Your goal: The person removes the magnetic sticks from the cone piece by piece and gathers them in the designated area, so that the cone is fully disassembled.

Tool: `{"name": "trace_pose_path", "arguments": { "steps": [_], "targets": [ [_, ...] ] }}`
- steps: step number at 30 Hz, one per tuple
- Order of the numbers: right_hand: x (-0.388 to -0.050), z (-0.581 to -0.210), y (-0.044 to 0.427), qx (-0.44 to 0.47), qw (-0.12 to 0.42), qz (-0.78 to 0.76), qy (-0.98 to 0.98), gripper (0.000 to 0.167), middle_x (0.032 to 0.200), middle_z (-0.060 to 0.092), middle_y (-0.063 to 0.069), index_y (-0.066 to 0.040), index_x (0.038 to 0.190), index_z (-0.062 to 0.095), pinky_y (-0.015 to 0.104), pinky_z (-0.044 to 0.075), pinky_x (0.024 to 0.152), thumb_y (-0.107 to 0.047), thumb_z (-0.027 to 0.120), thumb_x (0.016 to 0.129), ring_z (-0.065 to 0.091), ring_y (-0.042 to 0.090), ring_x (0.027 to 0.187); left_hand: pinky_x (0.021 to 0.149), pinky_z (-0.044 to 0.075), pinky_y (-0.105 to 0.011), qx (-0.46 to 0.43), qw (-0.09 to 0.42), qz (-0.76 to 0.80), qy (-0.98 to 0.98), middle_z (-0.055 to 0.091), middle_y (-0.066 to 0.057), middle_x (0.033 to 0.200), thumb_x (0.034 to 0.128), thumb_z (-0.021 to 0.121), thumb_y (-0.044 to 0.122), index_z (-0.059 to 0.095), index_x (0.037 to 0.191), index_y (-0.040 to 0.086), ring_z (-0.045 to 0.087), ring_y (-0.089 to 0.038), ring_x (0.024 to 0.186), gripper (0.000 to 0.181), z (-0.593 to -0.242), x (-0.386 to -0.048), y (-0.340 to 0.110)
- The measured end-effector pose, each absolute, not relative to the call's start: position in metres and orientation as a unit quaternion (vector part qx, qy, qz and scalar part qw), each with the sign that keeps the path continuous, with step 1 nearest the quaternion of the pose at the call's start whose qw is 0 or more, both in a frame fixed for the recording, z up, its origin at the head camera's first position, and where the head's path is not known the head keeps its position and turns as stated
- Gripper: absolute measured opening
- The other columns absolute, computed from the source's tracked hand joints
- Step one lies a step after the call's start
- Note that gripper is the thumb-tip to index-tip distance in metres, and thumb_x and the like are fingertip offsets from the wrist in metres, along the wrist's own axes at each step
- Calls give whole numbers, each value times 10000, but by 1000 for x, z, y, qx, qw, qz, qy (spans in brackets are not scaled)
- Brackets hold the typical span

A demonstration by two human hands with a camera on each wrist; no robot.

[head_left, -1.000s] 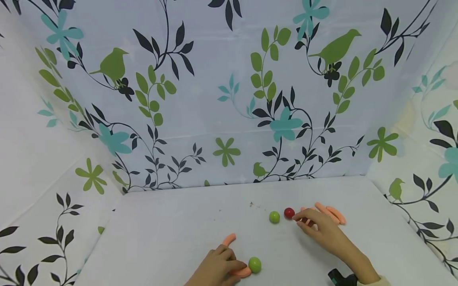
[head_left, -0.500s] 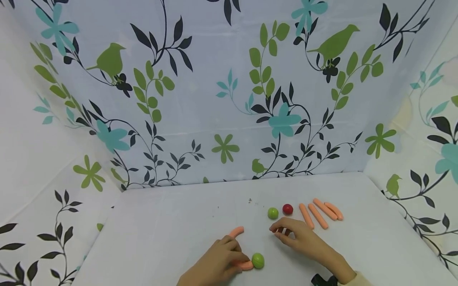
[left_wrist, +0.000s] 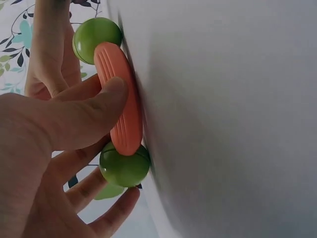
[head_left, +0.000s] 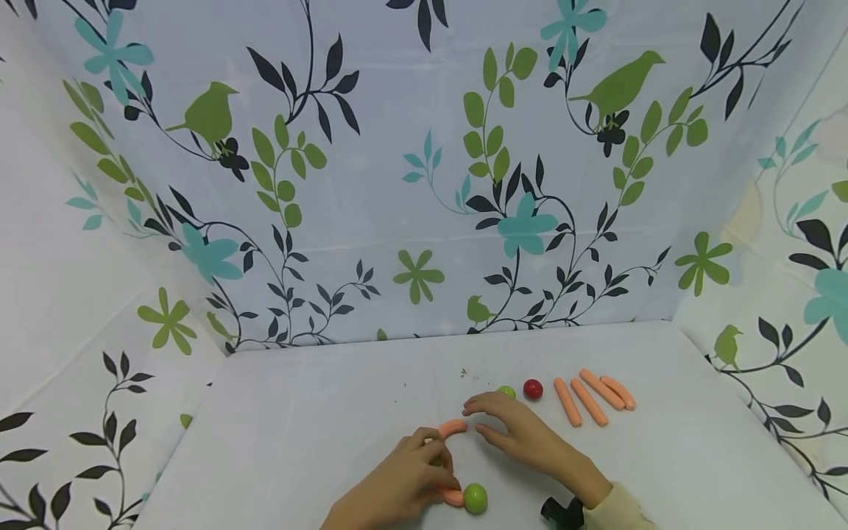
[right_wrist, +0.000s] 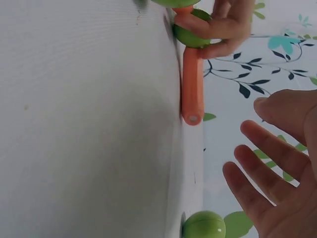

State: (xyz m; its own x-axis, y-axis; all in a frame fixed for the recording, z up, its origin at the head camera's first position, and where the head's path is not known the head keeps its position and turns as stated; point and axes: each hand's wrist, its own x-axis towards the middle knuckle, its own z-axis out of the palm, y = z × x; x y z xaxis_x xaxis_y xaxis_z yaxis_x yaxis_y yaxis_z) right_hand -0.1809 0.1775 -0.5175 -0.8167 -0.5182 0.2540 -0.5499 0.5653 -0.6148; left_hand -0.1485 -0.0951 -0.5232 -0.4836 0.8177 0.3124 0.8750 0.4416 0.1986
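My left hand (head_left: 411, 475) pinches a short, curved orange stick (left_wrist: 130, 106) between thumb and finger, low over the white table. A green ball touches each end: the near ball (head_left: 475, 499) shows beside the hand, and the other ball (left_wrist: 124, 166) lies by its lower fingers, mostly hidden in the head view. From that second ball a further orange stick (right_wrist: 193, 89) points away, with a grey spot on its end. My right hand (head_left: 520, 434) hovers just right of this stick's tip, fingers spread and holding nothing.
A loose green ball (right_wrist: 204, 225) lies beyond the right hand, partly covered by it in the head view. Beside it is a red ball (head_left: 533, 389), and several loose orange sticks (head_left: 588, 401) lie farther right. Patterned cloth (head_left: 417, 221) surrounds the white tabletop (head_left: 318, 412).
My right hand has moved left from the red ball and loose sticks toward the left hand. The far orange stick has swung rightward, while the left hand stays by the near stick.
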Motion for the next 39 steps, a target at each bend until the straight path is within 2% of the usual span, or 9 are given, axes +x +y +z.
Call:
{"name": "trace_pose_path", "arguments": {
  "steps": [6,10,14,17,22,25,30,34,39],
  "targets": [
    [-186,-523,169,320,38,303,-897,339,1354,672,-96,-204,1318,684,463,508,1100,-153,720,986,608,183,1312,944,485,-361,-506,109,-150,-842,647,131,1137,926,735,422,806,962,407,494,-169,1215,81,-523,-151,-102],
    [-185,-527,165,323,26,287,-901,282,1268,704,-123,-201,1286,704,411,535,1061,-208,704,1004,645,136,1234,937,498,-391,-510,114,-139,-841,665,129,1203,928,737,396,812,971,431,495,-189,1235,94,-522,-151,-107],
    [-183,-528,161,321,13,293,-900,199,1158,725,-133,-216,1203,733,329,567,981,-229,701,1007,670,84,1119,953,511,-413,-510,109,-147,-840,681,127,1259,903,790,218,809,994,434,513,-192,1232,235,-522,-151,-110],
    [-182,-529,159,322,11,309,-895,153,1103,724,-128,-225,1146,737,272,572,909,-206,712,996,663,51,1029,984,527,-412,-502,118,-180,-838,701,104,1265,855,797,99,806,964,379,558,-187,1222,301,-523,-150,-111],
    [-179,-531,157,315,8,327,-891,132,1074,704,-128,-242,1115,736,241,564,856,-218,726,986,621,5,953,999,545,-359,-428,122,-250,-860,688,51,1244,861,784,44,772,982,264,612,-154,1169,251,-528,-146,-107],
    [-178,-532,157,311,2,334,-890,137,1066,692,-135,-246,1122,740,226,558,831,-230,726,987,600,-17,930,974,556,-350,-361,104,-285,-882,668,76,1233,888,793,93,753,1068,240,616,-140,1135,235,-530,-142,-103],
    [-177,-533,155,310,-3,346,-886,164,1032,683,-108,-201,1135,755,203,545,776,-193,741,972,586,-21,884,887,563,-289,-281,36,-343,-895,655,81,1221,918,780,133,710,1195,206,609,-112,1104,296,-531,-140,-98],
    [-176,-534,153,305,-21,373,-876,186,988,667,-87,-172,1161,770,180,515,718,-209,735,982,558,-17,821,829,542,-242,-253,-4,-374,-892,675,30,1219,919,779,160,697,1230,173,623,-112,1078,322,-532,-143,-99],
    [-176,-536,151,294,-35,390,-872,155,958,636,-103,-239,1124,787,169,478,710,-294,715,998,531,-12,798,806,479,-223,-237,-35,-384,-892,697,74,1166,940,772,244,703,1228,207,575,-54,989,299,-535,-146,-101]
  ]
}}
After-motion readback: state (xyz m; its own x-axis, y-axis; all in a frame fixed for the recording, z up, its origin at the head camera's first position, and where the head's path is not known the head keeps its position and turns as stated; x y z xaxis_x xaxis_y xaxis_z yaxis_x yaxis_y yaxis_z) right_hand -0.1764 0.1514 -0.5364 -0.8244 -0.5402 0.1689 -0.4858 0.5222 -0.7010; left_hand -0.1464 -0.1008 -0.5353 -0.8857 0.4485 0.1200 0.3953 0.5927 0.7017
